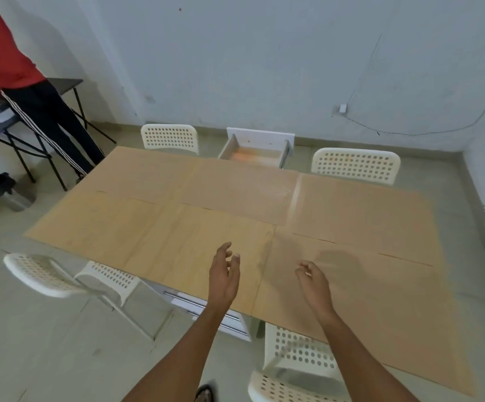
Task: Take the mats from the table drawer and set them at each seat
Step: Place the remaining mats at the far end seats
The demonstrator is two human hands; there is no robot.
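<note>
now both hands reach forward over the near edge of a long bench (154,175), and neither holds anything. the left hand (223,275) is released, fingers spread and loosely bent, hovering above the tan surface. the right hand (313,281) is also released, its fingers loosely curled with nothing in the grip.

tan mats cover the bench top edge to edge. one mat (200,242) lies just beyond the left hand, another mat (360,210) lies at the far right seat, and thin seams show where they meet.

at the far side a white drawer (257,152) stands pulled out, between two white chairs; what lies inside is too blurred to tell. a white perforated chair (170,137) stands far left, and another chair (355,165) far right. two more chairs stand at the near side, one chair (44,275) on the left.

at the upper left a person in a red shirt (0,50) bends over a small dark table (67,82). a dark bin (6,192) stands on the floor nearby.
</note>
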